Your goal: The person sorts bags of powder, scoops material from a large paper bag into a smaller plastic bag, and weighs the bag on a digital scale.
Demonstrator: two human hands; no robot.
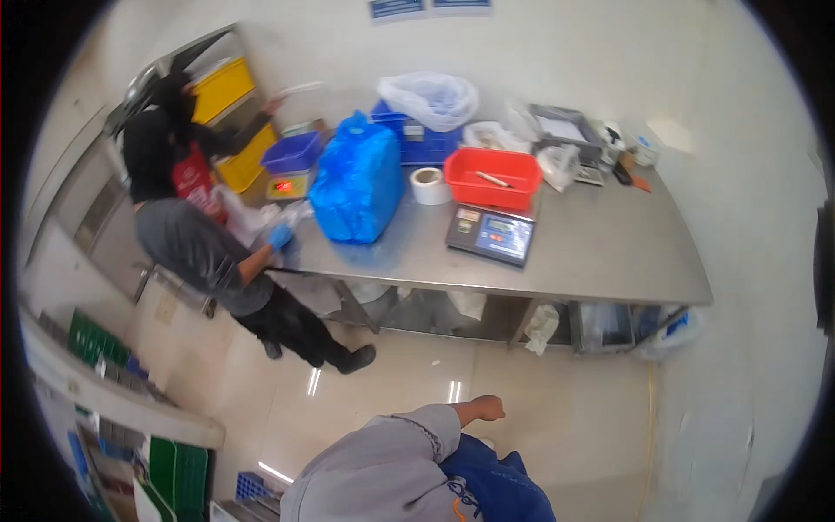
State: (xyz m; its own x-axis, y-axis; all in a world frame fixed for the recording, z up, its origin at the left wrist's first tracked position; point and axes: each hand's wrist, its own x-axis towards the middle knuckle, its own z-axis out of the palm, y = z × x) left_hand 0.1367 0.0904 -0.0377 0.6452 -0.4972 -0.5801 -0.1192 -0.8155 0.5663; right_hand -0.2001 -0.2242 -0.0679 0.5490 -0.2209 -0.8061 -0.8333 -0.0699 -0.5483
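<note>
My left hand (490, 407) is closed in a fist in front of my body, below the near edge of the steel table (609, 252). It touches none of the things on the table, and nothing shows in its fingers. A grey sleeve covers most of that arm, beside a dark blue apron (496, 487). My right hand is out of view. Nearest on the tabletop is a digital scale (491, 235). Behind it sits a red tray (493, 177) with a pen-like white stick (494, 179) in it. A roll of white tape or labels (429, 186) stands to its left.
A full blue plastic bag (357, 187) stands near a blue crate (417, 135). At the left, a co-worker's blue-gloved hand (280, 236) is by clear plastic; a second person in a red apron (196, 183) reaches toward yellow bins (222, 87). Grey bins (602, 328) are under the table.
</note>
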